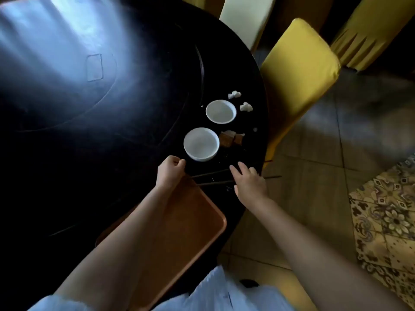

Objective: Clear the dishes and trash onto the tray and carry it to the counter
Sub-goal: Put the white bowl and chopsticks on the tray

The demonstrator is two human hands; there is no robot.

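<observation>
An orange-brown tray (179, 232) lies on the near edge of the dark round table (89, 131). My left hand (169, 171) grips the tray's far corner. My right hand (248, 181) hovers with fingers spread over dark chopsticks (211, 178) that lie across the table edge. Two white bowls stand past the hands: a near bowl (201, 144) and a far bowl (221, 111). Brown paper scraps (231, 138) lie right of the near bowl. Two crumpled white tissues (234, 94) (246, 107) lie beside the far bowl.
A yellow-covered chair (298, 70) is pushed against the table's right edge. A cream chair (246, 16) and another yellow chair (372, 30) stand farther back. Tiled floor and a patterned rug (386, 216) are at the right. A glass turntable (67, 75) covers the table's middle.
</observation>
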